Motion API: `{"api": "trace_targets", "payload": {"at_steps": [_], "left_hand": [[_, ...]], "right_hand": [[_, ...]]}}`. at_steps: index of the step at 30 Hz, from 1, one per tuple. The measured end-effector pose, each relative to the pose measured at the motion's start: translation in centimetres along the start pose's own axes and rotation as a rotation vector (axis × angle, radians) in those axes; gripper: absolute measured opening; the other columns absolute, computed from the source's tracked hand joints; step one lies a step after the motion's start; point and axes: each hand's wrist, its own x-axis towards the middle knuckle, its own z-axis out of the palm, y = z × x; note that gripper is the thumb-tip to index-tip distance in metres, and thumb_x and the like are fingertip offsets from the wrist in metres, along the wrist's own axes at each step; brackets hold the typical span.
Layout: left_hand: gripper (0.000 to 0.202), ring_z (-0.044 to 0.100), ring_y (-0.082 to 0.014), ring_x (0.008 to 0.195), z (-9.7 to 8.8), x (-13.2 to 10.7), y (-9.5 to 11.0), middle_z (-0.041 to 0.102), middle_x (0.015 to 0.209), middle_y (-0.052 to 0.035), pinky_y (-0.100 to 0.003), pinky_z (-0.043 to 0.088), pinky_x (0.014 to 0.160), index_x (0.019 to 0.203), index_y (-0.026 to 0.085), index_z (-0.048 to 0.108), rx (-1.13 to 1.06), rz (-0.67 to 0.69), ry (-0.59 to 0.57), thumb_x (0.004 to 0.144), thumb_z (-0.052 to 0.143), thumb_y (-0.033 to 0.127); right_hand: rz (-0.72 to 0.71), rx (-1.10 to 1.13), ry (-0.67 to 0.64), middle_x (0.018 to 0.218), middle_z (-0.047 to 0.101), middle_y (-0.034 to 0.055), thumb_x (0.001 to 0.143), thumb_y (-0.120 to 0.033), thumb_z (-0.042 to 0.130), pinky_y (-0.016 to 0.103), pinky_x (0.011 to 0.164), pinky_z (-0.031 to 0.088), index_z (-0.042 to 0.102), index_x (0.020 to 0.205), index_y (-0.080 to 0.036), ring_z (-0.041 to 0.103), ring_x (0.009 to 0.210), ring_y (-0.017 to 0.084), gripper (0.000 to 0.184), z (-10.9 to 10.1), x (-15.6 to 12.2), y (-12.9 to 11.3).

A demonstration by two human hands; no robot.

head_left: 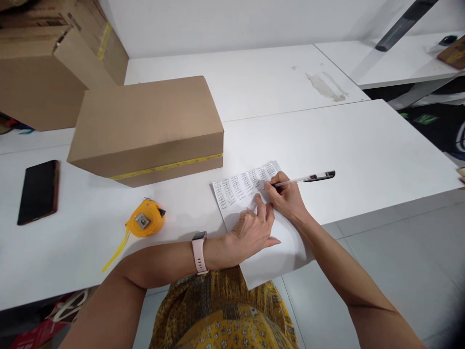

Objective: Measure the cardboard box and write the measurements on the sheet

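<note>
A white sheet of paper (271, 257) with several columns of handwritten numbers lies at the front edge of the white table (363, 145) and hangs over it. My right hand (288, 196) grips a pen (308, 179), its tip on the written rows. My left hand (254, 230) lies flat on the sheet, fingers stretched out, holding it down. A pink smartwatch (199, 252) sits on my left wrist.
A closed cardboard box (145, 128) with a yellow tape band stands left of the paper. A yellow tape measure (145, 219) with its tape pulled out lies in front of it. A black phone (39, 190) is at far left. Bigger boxes (47, 58) stand behind.
</note>
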Motion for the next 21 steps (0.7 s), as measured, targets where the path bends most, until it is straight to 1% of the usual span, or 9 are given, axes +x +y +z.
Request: {"api": "trace_targets", "payload": {"at_steps": [8,11,14,18,21], "left_hand": [[0.09,0.069,-0.0226,0.07,0.19,0.09,0.1,0.052,0.147,-0.0363,-0.029,0.044,0.052,0.146,0.003,0.053,0.054,0.005,0.041,0.094,0.044,0.075],[0.089,0.068,-0.021,0.067,-0.13,0.03,0.07,0.052,0.146,-0.037,-0.03,0.044,0.052,0.146,0.001,0.052,0.054,0.011,0.024,0.095,0.044,0.074],[0.087,0.069,-0.0212,0.068,-0.39,-0.11,-0.09,0.05,0.148,-0.0361,-0.03,0.046,0.054,0.15,0.003,0.049,0.045,0.014,-0.012,0.097,0.042,0.072],[0.079,0.071,-0.0227,0.073,-0.52,-0.24,-0.46,0.044,0.154,-0.0354,-0.032,0.048,0.061,0.148,0.005,0.052,0.002,0.052,0.015,0.1,0.042,0.066],[0.08,0.071,-0.0235,0.074,-0.65,-0.16,-0.68,0.043,0.154,-0.0366,-0.032,0.048,0.06,0.145,0.004,0.054,-0.019,0.078,0.005,0.099,0.044,0.067]], "right_hand": [[-0.011,0.001,-0.01,0.056,0.04,-0.0066,0.086,-0.032,0.066,0.026,0.048,0.03,0.048,0.072,-0.023,0.036,0.05,0.01,0.024,0.13,0.06,0.12],[-0.001,-0.003,-0.014,0.057,0.04,-0.0065,0.085,-0.03,0.066,0.026,0.048,0.029,0.048,0.072,-0.023,0.036,0.051,0.01,0.023,-0.09,0.14,0.02],[0.018,-0.013,-0.012,0.057,0.039,-0.0065,0.085,-0.028,0.065,0.026,0.049,0.028,0.048,0.071,-0.023,0.034,0.052,0.01,0.023,-0.51,0.42,-0.11],[0.001,-0.026,-0.037,0.056,0.039,-0.0066,0.085,-0.031,0.065,0.027,0.048,0.026,0.048,0.072,-0.023,0.033,0.052,0.01,0.023,-0.78,0.7,0.05],[-0.018,-0.029,-0.037,0.056,0.039,-0.0066,0.086,-0.032,0.065,0.027,0.047,0.027,0.047,0.073,-0.024,0.034,0.051,0.01,0.023,-0.62,0.66,0.3]]}}
